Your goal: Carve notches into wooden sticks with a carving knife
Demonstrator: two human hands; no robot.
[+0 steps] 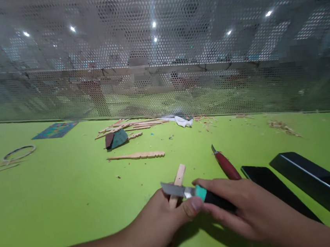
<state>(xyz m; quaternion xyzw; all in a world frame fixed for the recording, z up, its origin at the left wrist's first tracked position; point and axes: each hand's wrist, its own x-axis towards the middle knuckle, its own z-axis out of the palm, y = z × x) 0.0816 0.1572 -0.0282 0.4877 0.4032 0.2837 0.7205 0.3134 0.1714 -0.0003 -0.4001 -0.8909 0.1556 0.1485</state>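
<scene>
My left hand [160,222] is closed round a flat wooden stick [180,174], whose upper end sticks out above my fingers. A carving knife [217,201] with a black and teal handle is gripped in my right hand [244,201]. Its blade lies across the stick, pointing left, and my left thumb rests near the handle's front end. Beyond my hands, a carved wooden piece [140,156] with notches along one end lies flat on the green table [72,196]. To the right is a red-handled knife [226,165], its blade pointing away from me.
A black phone [278,190] and a dark, long case [315,178] lie at right. Farther back are carved sticks [150,122], folded sandpaper [116,139], white tissue [184,121] and shavings [285,127]. A ring [19,153] and patterned card [55,130] lie left, before a perforated screen [160,80].
</scene>
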